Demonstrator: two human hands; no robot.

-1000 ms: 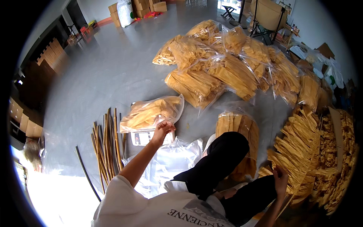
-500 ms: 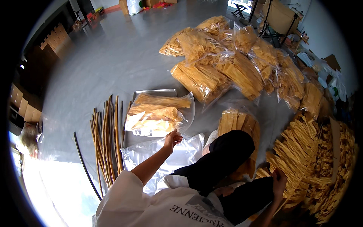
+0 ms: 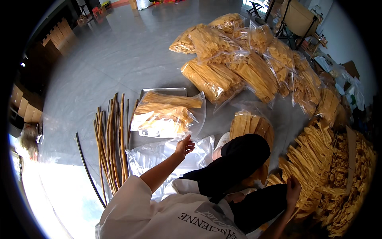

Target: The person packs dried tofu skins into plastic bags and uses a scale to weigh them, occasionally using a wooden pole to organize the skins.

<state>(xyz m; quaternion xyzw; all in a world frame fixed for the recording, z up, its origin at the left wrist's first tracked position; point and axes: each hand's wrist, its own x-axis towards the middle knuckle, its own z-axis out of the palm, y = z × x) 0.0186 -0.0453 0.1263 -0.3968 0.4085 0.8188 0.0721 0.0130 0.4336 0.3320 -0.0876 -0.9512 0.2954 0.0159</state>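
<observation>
My left hand [image 3: 184, 146] is open, fingers apart, over the near edge of a clear plastic bag [image 3: 167, 113] of flat yellow-brown dried strips; whether it touches the bag I cannot tell. That bag lies on a metal tray [image 3: 175, 91]. Below the hand, clear plastic sheeting or empty bags [image 3: 151, 159] spread on the floor. My right hand [image 3: 293, 188] is closed beside my right knee, near a loose heap of yellow dried strips [image 3: 312, 163]. Its curled fingers hide whatever they may hold. Another bag of strips [image 3: 250, 121] lies beyond my left knee.
Several thin bamboo poles [image 3: 113, 139] lie left of the tray. Filled clear bags [image 3: 215, 79] are piled ahead and to the right. A frame with a tan panel [image 3: 296, 18] stands at the far right. Cardboard boxes [image 3: 59, 34] stand along the far left.
My left hand has drawn slightly toward me, away from the bag, and its fingers have spread. My right hand stays beside the knee. The view has tilted a little.
</observation>
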